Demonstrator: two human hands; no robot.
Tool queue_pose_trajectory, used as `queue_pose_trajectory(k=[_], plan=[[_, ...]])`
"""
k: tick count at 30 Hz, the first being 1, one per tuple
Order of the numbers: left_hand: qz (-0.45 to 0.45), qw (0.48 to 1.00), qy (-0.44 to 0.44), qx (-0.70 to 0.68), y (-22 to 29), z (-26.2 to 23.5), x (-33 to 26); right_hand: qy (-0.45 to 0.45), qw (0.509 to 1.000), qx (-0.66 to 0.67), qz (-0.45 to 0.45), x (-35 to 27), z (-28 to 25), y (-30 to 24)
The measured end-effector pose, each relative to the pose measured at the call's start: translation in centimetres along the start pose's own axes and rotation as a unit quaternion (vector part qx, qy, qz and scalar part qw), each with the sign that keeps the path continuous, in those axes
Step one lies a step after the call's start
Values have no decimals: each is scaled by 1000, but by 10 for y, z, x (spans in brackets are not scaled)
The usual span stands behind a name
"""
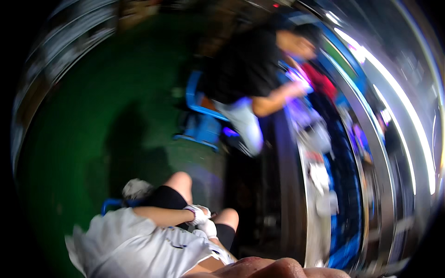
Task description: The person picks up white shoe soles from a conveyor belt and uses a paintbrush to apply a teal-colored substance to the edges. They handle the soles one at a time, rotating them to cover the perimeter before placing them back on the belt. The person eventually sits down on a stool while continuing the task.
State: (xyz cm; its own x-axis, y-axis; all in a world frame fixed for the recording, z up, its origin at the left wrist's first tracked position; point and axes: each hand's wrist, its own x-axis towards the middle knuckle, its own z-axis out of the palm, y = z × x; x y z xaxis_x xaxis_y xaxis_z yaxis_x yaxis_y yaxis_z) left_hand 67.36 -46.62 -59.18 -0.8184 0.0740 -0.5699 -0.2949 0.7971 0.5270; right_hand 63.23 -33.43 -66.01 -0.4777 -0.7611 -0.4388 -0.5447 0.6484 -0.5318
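Note:
Both my hands wear white gloves and meet low over my lap, between my bare knees. My left hand (198,215) has its fingers curled in, resting against the other hand. Just below it my right hand (208,228) is closed as well. A small dark bit shows at the edge of the left hand, too small to name. What the fingers hold, if anything, is hidden.
To my right runs a long bench (296,194) with blurred white pieces (318,178) and a blue-edged dark strip (343,199) beside them. Ahead, another person (245,65) in a black top sits on a blue chair (193,95), hands in purple light. Shelves (69,51) stand far left above green floor (83,125).

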Motion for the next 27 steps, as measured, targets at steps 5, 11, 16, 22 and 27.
queue_pose_trajectory(k=[5,11,16,22,27], plan=[[-13,976,91,-197,17,-38,-35,-12,995,-49,-81,39,-57,-29],[242,948,193,71,23,-28,-29,3,993,-66,-99,65,-101,-50],[33,989,26,-139,47,-28,-44,12,993,-61,-101,81,-108,-63],[35,997,2,-69,45,-41,-49,16,994,-63,-86,71,-110,-60],[152,987,38,-41,18,-9,-4,19,994,-60,-84,70,-111,-64]])
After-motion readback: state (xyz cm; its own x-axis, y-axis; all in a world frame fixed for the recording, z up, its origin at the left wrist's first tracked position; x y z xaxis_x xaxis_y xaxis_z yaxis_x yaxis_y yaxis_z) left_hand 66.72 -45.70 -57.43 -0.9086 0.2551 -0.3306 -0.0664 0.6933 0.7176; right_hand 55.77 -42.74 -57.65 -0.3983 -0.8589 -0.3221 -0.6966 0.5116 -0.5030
